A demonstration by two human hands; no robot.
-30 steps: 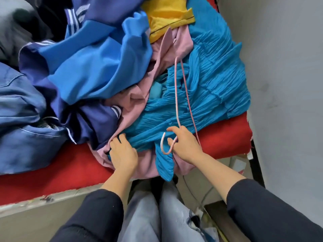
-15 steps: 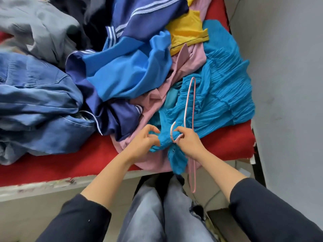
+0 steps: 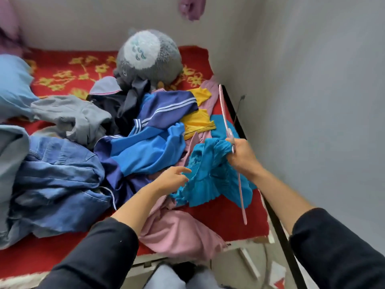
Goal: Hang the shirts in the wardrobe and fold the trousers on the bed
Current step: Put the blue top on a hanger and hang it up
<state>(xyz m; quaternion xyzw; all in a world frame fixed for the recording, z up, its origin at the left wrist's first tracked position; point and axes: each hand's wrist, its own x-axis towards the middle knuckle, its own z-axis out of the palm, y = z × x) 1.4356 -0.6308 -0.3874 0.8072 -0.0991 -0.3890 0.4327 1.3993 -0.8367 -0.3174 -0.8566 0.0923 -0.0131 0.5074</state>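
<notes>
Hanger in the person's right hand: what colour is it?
Pale pink; the head view shows the hanger gripped in the right hand.

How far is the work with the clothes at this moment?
Done: nothing on the bed looks folded, and no wardrobe is in view. In hand: the right hand grips the pink hanger with the teal garment; the left hand reaches toward it. Left: the denim garments and blue jacket lie crumpled.
</notes>
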